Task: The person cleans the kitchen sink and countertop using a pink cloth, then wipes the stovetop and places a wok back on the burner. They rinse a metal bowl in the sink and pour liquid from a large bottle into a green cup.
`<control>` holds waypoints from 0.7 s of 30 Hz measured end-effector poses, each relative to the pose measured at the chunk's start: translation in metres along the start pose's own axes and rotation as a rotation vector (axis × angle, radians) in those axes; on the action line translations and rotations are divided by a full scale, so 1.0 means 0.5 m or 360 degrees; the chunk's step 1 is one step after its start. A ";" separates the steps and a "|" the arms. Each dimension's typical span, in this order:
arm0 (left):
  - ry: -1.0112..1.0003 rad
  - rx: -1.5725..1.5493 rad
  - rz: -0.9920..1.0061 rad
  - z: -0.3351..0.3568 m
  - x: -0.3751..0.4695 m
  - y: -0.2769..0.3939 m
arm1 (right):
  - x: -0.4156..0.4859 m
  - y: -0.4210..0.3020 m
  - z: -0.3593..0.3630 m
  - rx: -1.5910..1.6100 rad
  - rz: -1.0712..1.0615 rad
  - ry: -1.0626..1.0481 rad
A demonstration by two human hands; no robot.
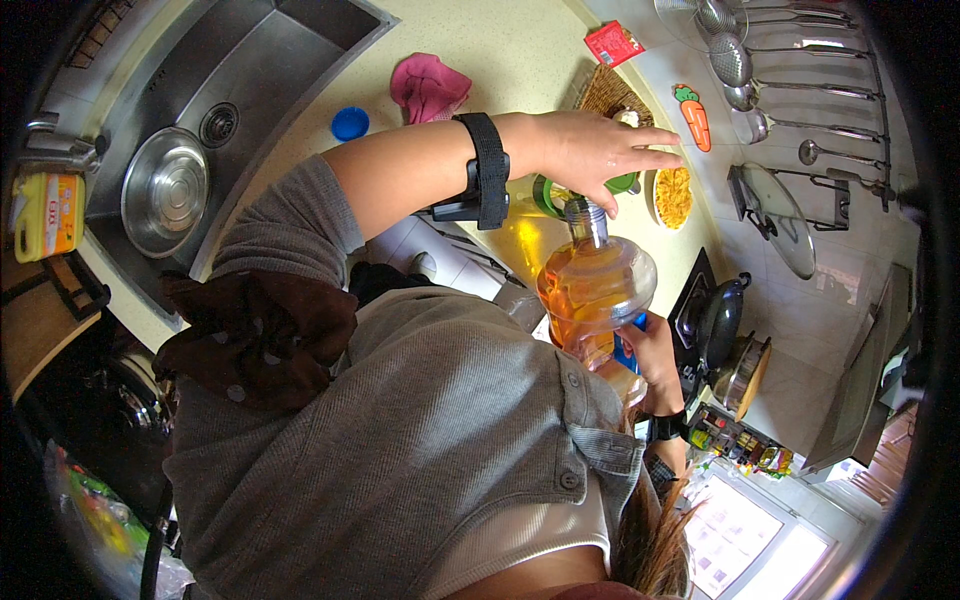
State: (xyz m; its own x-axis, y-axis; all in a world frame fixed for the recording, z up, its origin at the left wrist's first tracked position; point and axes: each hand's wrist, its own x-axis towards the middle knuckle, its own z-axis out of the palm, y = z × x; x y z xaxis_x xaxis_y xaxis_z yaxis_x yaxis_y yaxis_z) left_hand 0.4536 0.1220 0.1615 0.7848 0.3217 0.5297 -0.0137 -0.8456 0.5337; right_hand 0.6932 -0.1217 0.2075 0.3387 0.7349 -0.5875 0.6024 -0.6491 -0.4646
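Note:
A large clear plastic bottle [574, 289] of amber liquid, probably cooking oil, is tilted in front of my chest. My right hand [654, 351] grips its blue handle [628, 345] low on the far side. The uncapped ridged neck [587, 221] points toward a green-rimmed vessel [550, 196], which my left hand partly covers. Above the bottle mouth, my left hand [589, 154] is palm down with fingers spread; its thumb is close to the neck, and I cannot tell whether it touches. A blue cap [350, 124] lies on the counter [517, 45].
Beyond my left hand are a bowl of yellow-orange shreds [673, 196] and a wicker basket [616, 94]. A pink cloth [427, 86] lies near the sink [289, 45], which holds a metal basin [165, 191]. Steel utensils [814, 90] hang on the wall; a black wok [721, 321] stands rightward.

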 end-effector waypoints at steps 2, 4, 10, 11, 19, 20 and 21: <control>0.0000 0.0007 -0.0002 0.000 0.000 0.001 | -0.001 0.002 -0.001 -0.0009 -0.0003 0.0001; 0.0003 -0.0005 0.0004 0.000 0.000 0.001 | -0.001 0.004 -0.002 -0.0013 -0.0012 0.0010; 0.0047 -0.0006 0.0051 0.002 -0.001 0.000 | -0.001 0.007 -0.004 -0.0022 -0.0019 -0.0004; 0.0040 -0.0012 0.0044 0.003 0.000 0.000 | -0.001 0.006 -0.005 -0.0014 -0.0014 -0.0007; 0.0055 0.0016 0.0067 0.006 0.002 0.000 | -0.003 0.007 -0.007 -0.0036 0.0000 0.0004; 0.0043 0.0021 0.0059 0.006 0.002 0.000 | -0.003 0.008 -0.007 -0.0034 0.0003 0.0004; 0.0034 0.0020 0.0050 0.006 0.003 0.000 | -0.002 0.009 -0.007 -0.0033 0.0006 0.0004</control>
State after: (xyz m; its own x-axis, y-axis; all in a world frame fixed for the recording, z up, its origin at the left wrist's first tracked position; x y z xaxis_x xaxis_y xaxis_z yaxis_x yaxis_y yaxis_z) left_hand 0.4567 0.1211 0.1601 0.7708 0.3036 0.5602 -0.0305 -0.8606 0.5084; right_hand 0.6982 -0.1248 0.2084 0.3428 0.7332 -0.5873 0.6159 -0.6475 -0.4488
